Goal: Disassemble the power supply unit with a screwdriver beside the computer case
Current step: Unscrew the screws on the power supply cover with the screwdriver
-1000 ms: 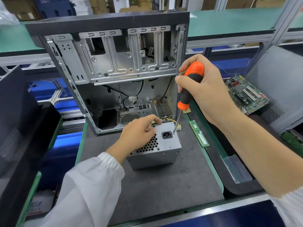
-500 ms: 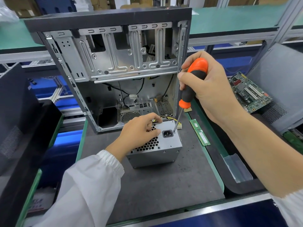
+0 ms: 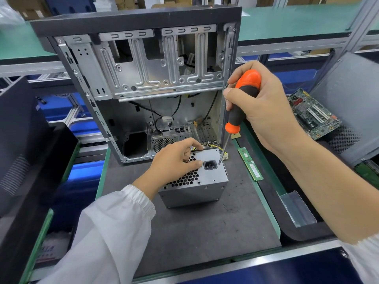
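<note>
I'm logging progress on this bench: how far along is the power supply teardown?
Done: the power supply unit is out of the computer case and stands on the dark mat in front of it. In hand: the left hand steadies it while the right hand holds the screwdriver with its tip on a screw beside the power socket. Left: its cover looks closed, and another screw shows on the top face.
</note>
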`<act>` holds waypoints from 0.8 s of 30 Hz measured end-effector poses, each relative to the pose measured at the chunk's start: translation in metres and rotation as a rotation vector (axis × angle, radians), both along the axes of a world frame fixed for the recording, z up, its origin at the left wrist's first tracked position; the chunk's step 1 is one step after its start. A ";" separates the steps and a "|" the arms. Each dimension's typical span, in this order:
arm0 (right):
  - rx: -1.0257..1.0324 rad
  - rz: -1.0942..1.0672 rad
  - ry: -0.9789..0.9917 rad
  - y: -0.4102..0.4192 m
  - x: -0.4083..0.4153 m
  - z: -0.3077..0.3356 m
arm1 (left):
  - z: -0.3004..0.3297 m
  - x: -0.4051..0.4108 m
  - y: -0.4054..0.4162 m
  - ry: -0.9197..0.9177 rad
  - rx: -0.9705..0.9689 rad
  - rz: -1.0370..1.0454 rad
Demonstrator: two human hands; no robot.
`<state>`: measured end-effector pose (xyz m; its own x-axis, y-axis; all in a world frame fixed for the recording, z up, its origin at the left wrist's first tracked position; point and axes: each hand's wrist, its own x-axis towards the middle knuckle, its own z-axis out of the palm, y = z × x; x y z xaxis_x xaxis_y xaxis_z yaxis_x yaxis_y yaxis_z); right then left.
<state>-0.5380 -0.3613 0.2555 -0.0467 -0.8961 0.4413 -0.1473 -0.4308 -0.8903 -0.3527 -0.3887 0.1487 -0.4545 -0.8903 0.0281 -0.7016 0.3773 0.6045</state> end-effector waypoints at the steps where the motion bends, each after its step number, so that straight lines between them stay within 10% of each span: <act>1: -0.001 0.001 0.003 0.000 0.000 0.000 | 0.000 0.000 0.000 -0.003 -0.001 0.000; 16: -0.022 0.006 0.071 -0.001 0.005 0.000 | 0.000 0.000 0.001 -0.005 -0.034 -0.004; 24: -0.074 0.014 0.117 0.004 0.014 -0.002 | 0.007 -0.023 0.000 0.410 0.081 -0.227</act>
<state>-0.5240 -0.3570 0.2539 0.0217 -0.8610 0.5082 -0.2419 -0.4978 -0.8329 -0.3757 -0.3890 0.1559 -0.6038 -0.7765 0.1800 -0.3044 0.4333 0.8483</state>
